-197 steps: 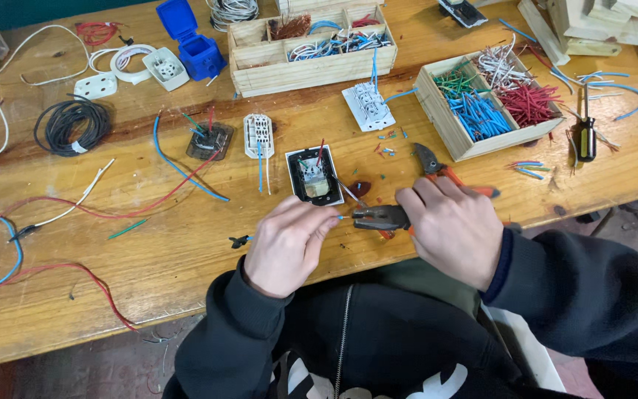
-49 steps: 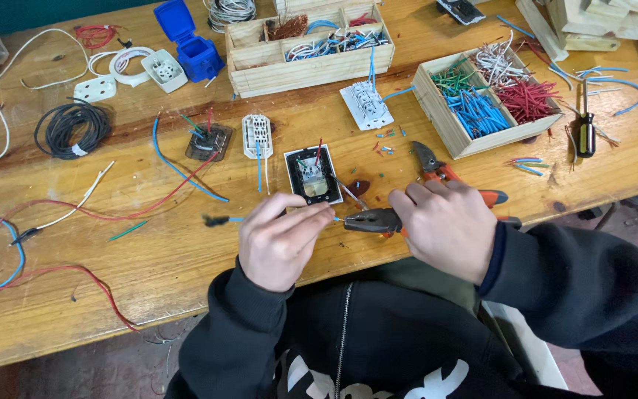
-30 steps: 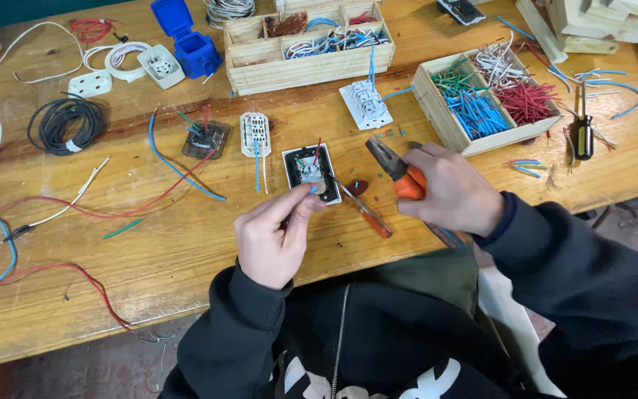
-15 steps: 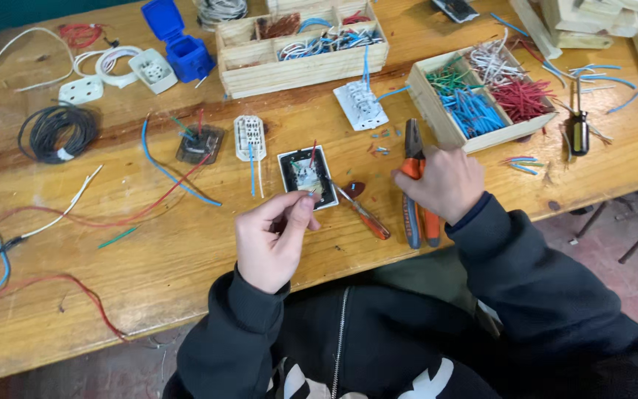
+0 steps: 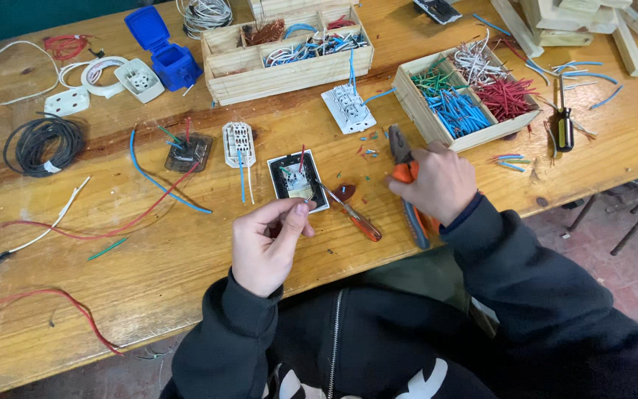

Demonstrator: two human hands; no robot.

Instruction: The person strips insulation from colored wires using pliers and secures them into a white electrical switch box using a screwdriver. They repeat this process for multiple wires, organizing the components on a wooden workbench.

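My left hand [image 5: 266,244] hovers over the wooden bench with thumb and forefinger pinched together, just below a black-framed switch module [image 5: 297,179] with short wires sticking out of it. Nothing shows clearly between the fingers. My right hand [image 5: 441,181] grips orange-handled pliers [image 5: 406,171], jaws pointing away from me and handles running down toward the bench edge. A red-handled screwdriver [image 5: 354,216] lies on the bench between my hands, its tip toward the module.
A wooden tray [image 5: 416,111] of cut green, blue, white and red wires stands to the right, a longer wooden box [image 5: 289,74] behind. White socket inserts [image 5: 238,142], a blue box [image 5: 165,52], a black cable coil [image 5: 40,144], loose wires and a yellow screwdriver [image 5: 564,127] lie around.
My right hand drew the pliers away from my left hand and moved them right, turning them jaws-up. My left hand stayed pinched by the switch module.
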